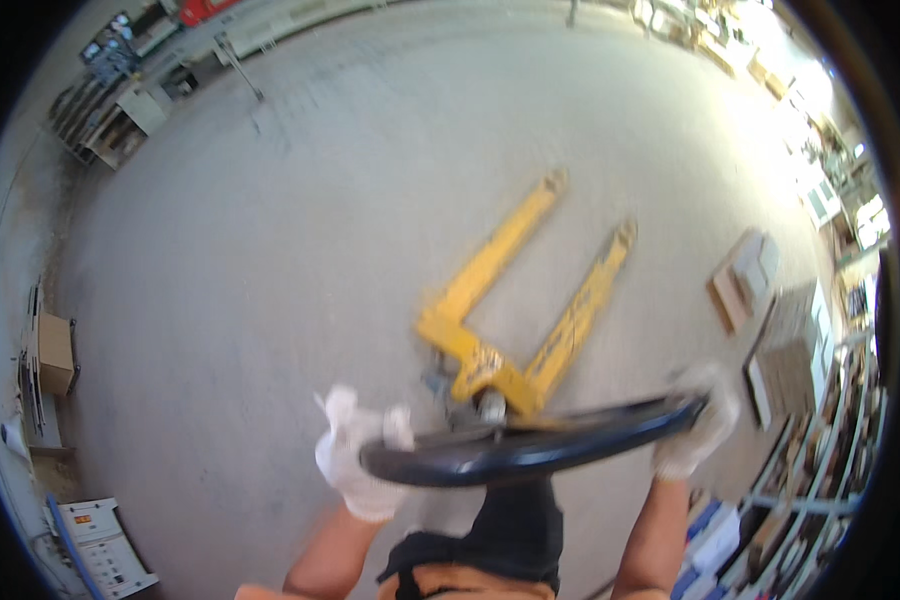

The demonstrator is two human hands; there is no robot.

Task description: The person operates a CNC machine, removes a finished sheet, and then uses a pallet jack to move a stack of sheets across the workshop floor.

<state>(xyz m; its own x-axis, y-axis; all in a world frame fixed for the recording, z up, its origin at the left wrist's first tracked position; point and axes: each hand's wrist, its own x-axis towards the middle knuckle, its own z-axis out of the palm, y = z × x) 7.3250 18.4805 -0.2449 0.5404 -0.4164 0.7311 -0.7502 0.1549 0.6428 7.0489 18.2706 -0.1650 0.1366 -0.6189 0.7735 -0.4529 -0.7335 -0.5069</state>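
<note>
A black pallet jack handle (530, 455) spans the lower middle, close to me and tilted up toward the right. My left hand (355, 460), in a white glove, is closed round its left end, with some fingertips pointing up. At the right end, my right hand (705, 425), also gloved in white, is wrapped round the handle; motion smears its fingers. Beyond the handle stands the yellow pallet jack (485, 360), its two forks stretching away to the upper right with nothing on them. The handle hides part of the jack's base.
Grey concrete floor (240, 260) surrounds the jack. To the right lie stacked boards (790, 350) and a smaller board pile (740, 280), with a loaded rack (810, 500) nearer me. Along the left wall are a cardboard box (56, 353) and a white cabinet (100, 545).
</note>
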